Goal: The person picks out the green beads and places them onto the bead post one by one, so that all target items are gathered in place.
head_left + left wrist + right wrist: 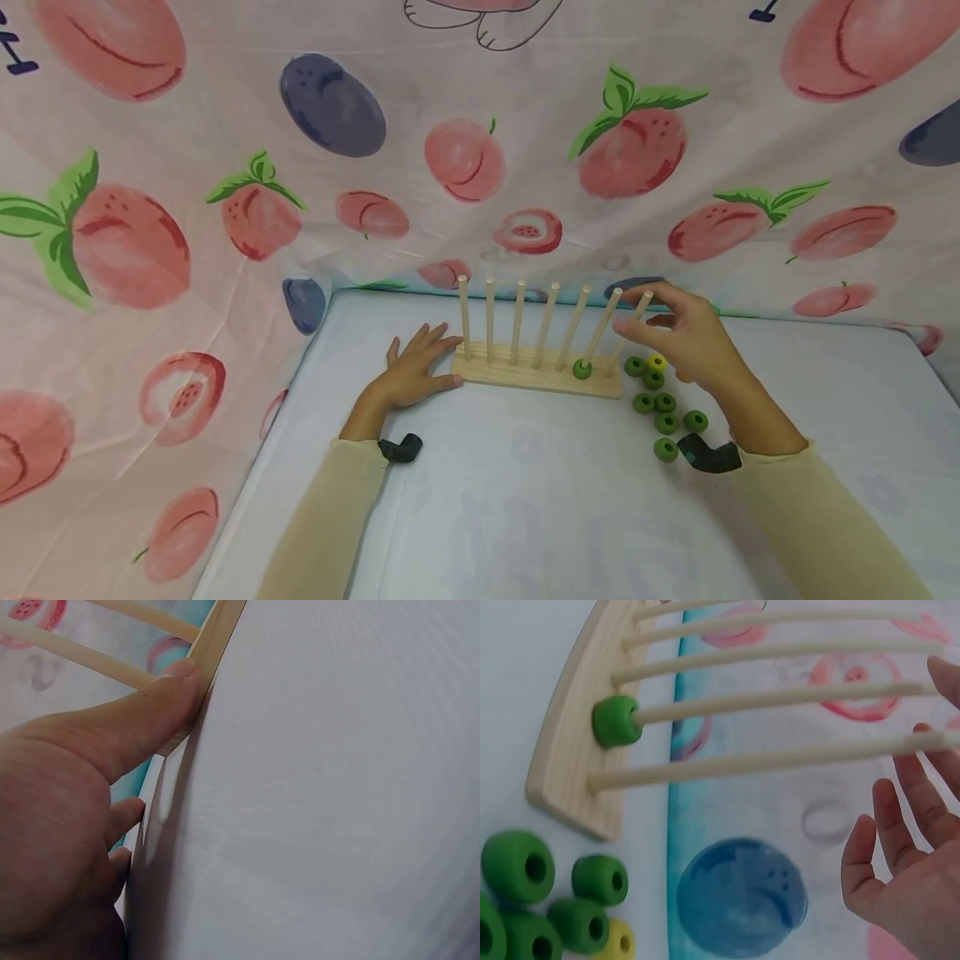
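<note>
A wooden peg rack (pixel 540 385) with several upright pegs stands on the table. One green bead (pixel 582 369) sits at the foot of the second peg from the right; the right wrist view shows this bead (pixel 616 721) round its peg too. My left hand (pixel 408 373) rests by the rack's left end, fingers spread, and its thumb (pixel 161 705) touches the base. Around the tops of the two rightmost pegs is my right hand (pixel 686 333), thumb and fingers apart. No bead shows between its fingers (pixel 891 825).
Several loose green beads (pixel 665 423) and one yellow bead (pixel 657 362) lie right of the rack, below my right hand. A fruit-print cloth (pixel 525 150) hangs behind the white table (pixel 517 508) and along its left side.
</note>
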Demonstrator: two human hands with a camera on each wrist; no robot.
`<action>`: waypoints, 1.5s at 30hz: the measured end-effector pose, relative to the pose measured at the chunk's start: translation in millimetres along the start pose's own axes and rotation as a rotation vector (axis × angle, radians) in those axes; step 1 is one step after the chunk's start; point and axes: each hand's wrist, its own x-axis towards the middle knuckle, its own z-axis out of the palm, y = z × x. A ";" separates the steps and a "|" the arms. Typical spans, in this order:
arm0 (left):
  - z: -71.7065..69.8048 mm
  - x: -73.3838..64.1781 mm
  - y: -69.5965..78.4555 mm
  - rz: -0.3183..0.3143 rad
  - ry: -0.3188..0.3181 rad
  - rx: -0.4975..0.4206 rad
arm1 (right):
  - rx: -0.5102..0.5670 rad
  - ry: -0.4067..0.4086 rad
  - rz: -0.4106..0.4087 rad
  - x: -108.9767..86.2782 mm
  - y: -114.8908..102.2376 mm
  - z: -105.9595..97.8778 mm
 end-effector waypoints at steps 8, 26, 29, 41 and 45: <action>0.4 -0.1 0.0 0.000 0.003 0.007 | -0.073 -0.011 -0.035 -0.8 24.7 -10.4; 0.1 -0.5 -0.9 0.001 0.004 0.021 | -0.289 -0.153 0.035 9.2 105.9 -11.2; -0.2 -0.8 0.0 0.003 0.006 0.016 | -0.334 -0.173 0.027 11.2 113.9 -7.7; 0.3 -0.6 -1.2 0.002 0.008 0.008 | -0.390 -0.194 -0.033 15.8 120.6 3.0; 2.3 1.1 -3.6 0.002 0.007 0.001 | -0.393 -0.206 -0.024 15.9 119.8 2.8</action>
